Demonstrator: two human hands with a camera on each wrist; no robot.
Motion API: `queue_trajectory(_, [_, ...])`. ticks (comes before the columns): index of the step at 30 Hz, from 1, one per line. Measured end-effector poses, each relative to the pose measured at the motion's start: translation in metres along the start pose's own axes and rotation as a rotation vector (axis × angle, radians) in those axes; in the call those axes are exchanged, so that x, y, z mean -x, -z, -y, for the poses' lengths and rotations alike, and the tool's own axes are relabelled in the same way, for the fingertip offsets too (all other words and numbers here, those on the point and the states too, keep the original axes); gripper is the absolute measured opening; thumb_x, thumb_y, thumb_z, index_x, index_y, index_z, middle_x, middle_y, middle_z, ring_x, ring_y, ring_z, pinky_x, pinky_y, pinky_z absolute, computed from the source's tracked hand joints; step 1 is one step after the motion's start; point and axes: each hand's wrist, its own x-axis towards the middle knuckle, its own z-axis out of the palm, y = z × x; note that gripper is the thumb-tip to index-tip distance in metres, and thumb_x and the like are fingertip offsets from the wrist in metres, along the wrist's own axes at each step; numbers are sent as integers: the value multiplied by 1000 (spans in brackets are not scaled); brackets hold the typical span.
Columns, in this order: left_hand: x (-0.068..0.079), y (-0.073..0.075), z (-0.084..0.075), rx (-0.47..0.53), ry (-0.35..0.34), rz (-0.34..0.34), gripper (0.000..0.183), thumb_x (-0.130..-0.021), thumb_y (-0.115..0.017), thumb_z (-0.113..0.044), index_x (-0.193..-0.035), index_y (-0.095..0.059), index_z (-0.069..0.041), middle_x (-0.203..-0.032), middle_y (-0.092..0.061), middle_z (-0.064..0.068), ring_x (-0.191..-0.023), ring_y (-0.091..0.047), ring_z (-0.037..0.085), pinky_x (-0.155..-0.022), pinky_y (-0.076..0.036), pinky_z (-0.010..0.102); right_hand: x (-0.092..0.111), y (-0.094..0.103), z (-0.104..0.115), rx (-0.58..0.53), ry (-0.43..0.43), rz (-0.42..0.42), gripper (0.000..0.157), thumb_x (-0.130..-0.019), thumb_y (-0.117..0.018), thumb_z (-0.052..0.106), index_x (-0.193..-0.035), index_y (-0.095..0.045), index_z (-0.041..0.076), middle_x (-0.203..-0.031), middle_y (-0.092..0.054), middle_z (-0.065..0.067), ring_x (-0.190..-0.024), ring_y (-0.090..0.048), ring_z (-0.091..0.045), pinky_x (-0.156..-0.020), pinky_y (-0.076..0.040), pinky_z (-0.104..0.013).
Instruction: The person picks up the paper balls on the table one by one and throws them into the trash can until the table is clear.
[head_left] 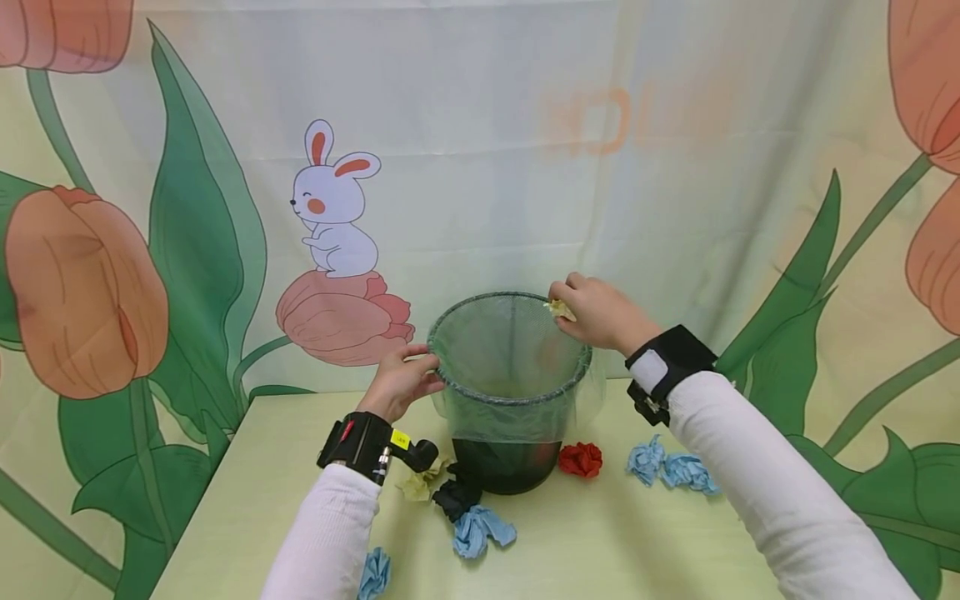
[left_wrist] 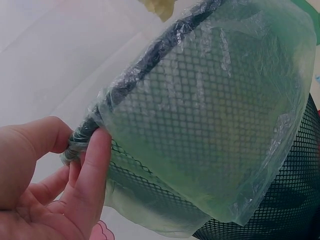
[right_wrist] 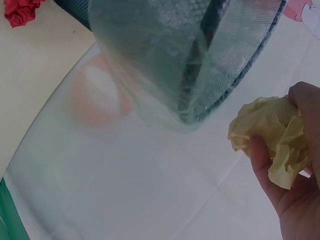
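A black mesh waste bin, lined with a thin green plastic bag folded over its rim, stands upright on the table. My left hand pinches the bag-covered rim at its left side; in the left wrist view the thumb is on one side of the rim and the fingers on the other. Beside the rim's far right edge, my right hand holds a crumpled ball of yellow paper between thumb and fingers. In the right wrist view, the paper is apart from the rim.
On the table, a red paper ball lies right of the bin. Blue crumpled papers are farther right. Black paper, yellow paper and more blue paper lie front left. A printed cloth hangs behind.
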Motion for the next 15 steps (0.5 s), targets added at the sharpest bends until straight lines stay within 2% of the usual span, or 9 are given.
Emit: queue_trajectory(15, [-1, 0, 0, 0, 18, -4, 54, -88, -52, -8, -139, -33, -6, -120, -43, 13, -77, -53, 15, -67, -55, 21, -8, -3, 24, -29, 119, -15, 22, -87, -62, 15, -106, -57, 5, -91, -53, -11, -73, -53, -23, -64, -47, -32])
